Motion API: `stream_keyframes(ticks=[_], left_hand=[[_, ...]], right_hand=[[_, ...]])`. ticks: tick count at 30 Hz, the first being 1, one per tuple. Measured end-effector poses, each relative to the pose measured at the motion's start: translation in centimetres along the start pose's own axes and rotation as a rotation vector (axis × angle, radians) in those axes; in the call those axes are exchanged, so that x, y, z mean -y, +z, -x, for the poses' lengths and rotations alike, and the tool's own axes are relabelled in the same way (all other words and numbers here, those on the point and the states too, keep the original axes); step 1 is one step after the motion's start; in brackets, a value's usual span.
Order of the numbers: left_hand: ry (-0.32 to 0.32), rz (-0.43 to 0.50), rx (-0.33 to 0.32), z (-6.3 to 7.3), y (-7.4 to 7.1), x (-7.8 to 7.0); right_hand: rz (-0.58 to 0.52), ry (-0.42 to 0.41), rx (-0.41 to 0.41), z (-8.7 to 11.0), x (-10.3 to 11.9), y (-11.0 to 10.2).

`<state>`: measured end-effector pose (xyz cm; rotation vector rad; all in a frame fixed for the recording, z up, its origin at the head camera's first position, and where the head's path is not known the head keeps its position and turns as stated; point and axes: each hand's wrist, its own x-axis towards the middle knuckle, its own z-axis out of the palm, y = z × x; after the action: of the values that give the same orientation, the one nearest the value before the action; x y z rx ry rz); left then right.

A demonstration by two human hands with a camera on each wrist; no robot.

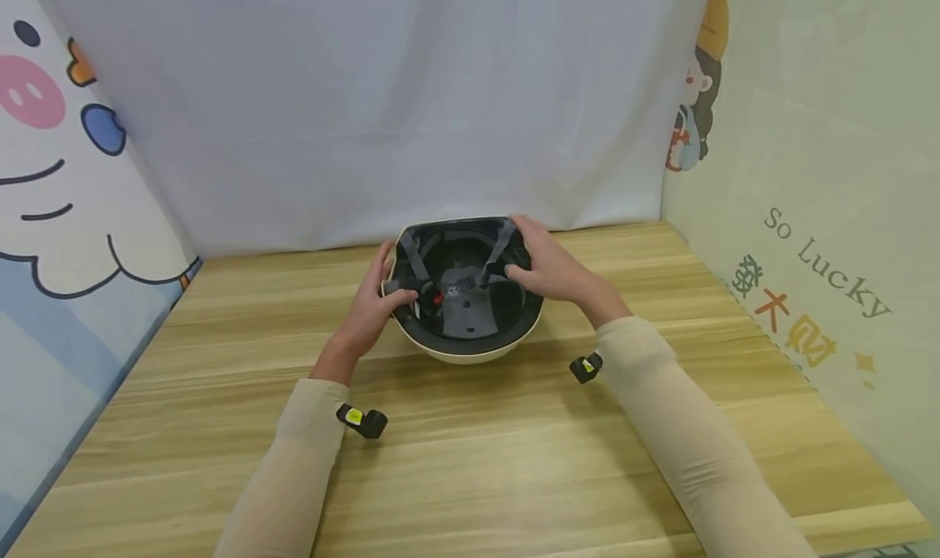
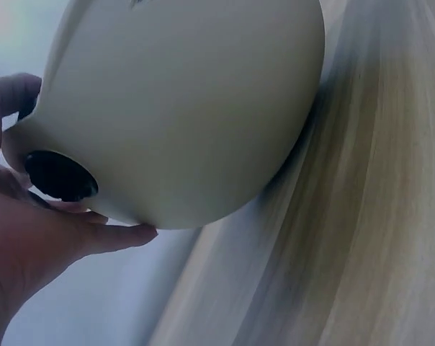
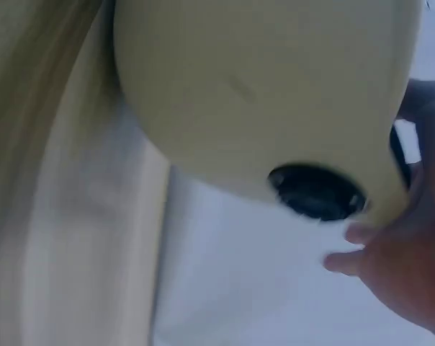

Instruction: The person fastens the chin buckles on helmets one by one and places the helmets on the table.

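- Helmet [image 1: 464, 297] sits hollow side up on the wooden table [image 1: 470, 460], near the white curtain [image 1: 411, 93]
- Left hand [image 1: 370, 301] and right hand [image 1: 556, 266] are apart, each gripping one side of the helmet, thumb over its edge
- Step in hand seems to be steadying or placing the helmet; next move probably calls for equal hold on both sides
- Grey straps [image 1: 414, 256] inside may catch the thumbs, and the curtain limits room behind

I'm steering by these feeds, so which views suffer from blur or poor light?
Head view: evenly lit, mostly clear, though the helmet's inside is dark and soft shadows fall on the table; left wrist: shell shaded, wood grain smeared; right wrist: blurriest, with the right hand soft-edged.
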<state>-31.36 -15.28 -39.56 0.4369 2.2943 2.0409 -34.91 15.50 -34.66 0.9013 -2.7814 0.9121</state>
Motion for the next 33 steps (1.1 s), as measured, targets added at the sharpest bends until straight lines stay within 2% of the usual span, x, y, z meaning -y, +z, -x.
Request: stream_keyframes(ticks=[3,5,7,10,13,17,20,25,29,33], left_hand=[[0.002,0.022,-0.038,-0.3,0.1,-0.4],[0.003,0.012,-0.055,-0.4,0.2,-0.7],[0.012,-0.022,-0.072,-0.4,0.3,-1.0],[0.038,-0.121,-0.084,-0.2,0.5,-1.2],[0.135,-0.306,-0.097,-0.1,0.6,-1.5],[0.323,-0.668,-0.117,-0.1,0.8,-2.1],[0.387,-0.891,-0.101,0.1,1.2,-2.6],[0.333,-1.102,-0.060,1.0,2.0,-3.2],[0.302,-1.183,-0.064,1.2,2.2,-3.3],[0.303,-1.207,-0.068,1.3,2.3,-3.2]], right_hand=[[0.252,-0.087,-0.004,-1.0,1.9,0.2],[0.350,-0.131,0.031,-1.5,3.1,0.5],[0.382,-0.137,0.115,-1.9,3.8,0.8],[0.376,-0.091,0.247,-2.3,4.5,1.4],[0.393,-0.034,0.339,-2.7,4.9,1.9],[0.482,-0.008,0.399,-3.1,5.4,2.4],[0.558,0.001,0.426,-3.2,5.7,2.7],[0.637,0.010,0.428,-3.2,6.0,3.2],[0.654,0.021,0.427,-3.1,6.0,3.5],[0.651,0.017,0.429,-2.9,6.0,3.9]])
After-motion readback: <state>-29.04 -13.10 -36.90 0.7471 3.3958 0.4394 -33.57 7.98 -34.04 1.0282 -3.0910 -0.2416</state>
